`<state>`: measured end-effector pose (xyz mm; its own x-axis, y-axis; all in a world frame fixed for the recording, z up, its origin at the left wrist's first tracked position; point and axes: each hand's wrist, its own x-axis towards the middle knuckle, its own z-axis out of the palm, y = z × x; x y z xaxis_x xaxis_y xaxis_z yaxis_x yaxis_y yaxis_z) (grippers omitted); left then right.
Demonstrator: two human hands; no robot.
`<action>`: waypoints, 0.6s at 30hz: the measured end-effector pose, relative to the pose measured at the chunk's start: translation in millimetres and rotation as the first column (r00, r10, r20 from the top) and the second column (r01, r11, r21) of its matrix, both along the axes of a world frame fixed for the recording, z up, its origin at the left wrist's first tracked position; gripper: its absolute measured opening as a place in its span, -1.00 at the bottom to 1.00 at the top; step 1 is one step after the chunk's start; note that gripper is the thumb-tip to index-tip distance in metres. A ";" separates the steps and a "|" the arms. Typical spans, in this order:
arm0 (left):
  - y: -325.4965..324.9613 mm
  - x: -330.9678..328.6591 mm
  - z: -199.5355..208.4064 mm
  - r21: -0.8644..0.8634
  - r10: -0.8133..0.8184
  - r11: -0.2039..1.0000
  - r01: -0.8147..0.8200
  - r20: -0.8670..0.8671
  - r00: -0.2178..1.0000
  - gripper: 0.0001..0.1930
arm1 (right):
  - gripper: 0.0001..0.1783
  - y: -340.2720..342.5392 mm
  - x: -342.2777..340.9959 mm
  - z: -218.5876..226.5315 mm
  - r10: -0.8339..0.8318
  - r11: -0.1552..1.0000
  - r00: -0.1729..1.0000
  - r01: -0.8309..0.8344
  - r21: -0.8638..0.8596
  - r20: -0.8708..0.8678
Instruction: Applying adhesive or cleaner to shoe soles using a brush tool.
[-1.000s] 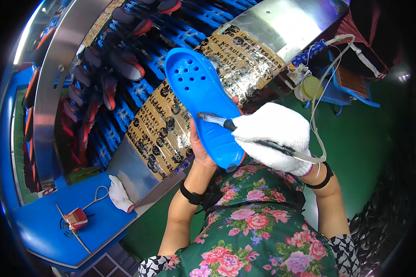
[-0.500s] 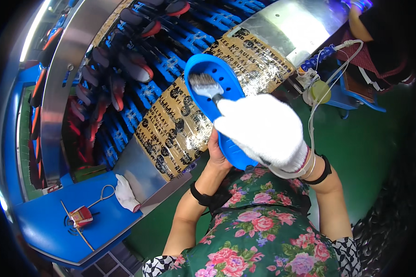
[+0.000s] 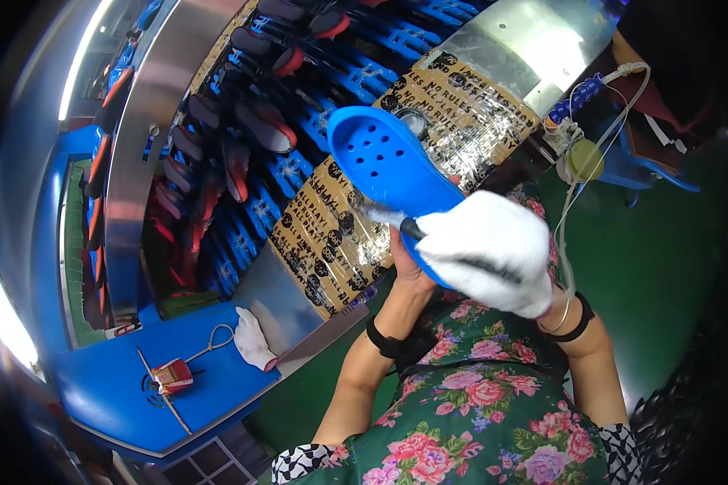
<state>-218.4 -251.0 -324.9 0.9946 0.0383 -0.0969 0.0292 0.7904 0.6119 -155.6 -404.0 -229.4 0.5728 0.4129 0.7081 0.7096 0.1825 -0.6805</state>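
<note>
Blue perforated shoe (image 3: 396, 174), brush (image 3: 388, 217) at edge

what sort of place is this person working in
Probably a footwear workshop or factory: what look like dark and red soles line blue racks, while the left hand holds a blue shoe-shaped piece and the gloved right hand a brush.

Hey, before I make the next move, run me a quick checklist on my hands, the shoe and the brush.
1. Shoe held: ok, your left hand supports it along its edges.
2. Brush held: ok, in your right hand.
3. Right hand gloved: ok.
4. Left hand gloved: not ok, if you want both covered; it is bare, and a loose white glove lies on the blue table.
5. Brush touching the shoe: cannot tell; its tip is blurred near the shoe's edge.
</note>
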 end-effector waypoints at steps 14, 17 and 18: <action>6.3 27.3 13.9 -0.456 0.037 0.889 0.041 0.161 0.986 0.06 | -0.76 0.3 14.5 -36.7 -0.085 0.993 0.996 0.085 0.083 -0.010; 15.3 30.8 2.1 -0.409 0.019 0.912 0.027 0.107 0.994 0.06 | -0.70 4.6 -0.3 -42.9 -0.084 0.995 0.978 0.092 -0.032 0.189; 17.7 30.7 0.2 -0.407 0.016 0.913 0.028 0.105 0.994 0.06 | -0.74 11.5 -7.8 -42.2 -0.103 0.995 0.988 0.101 0.024 0.118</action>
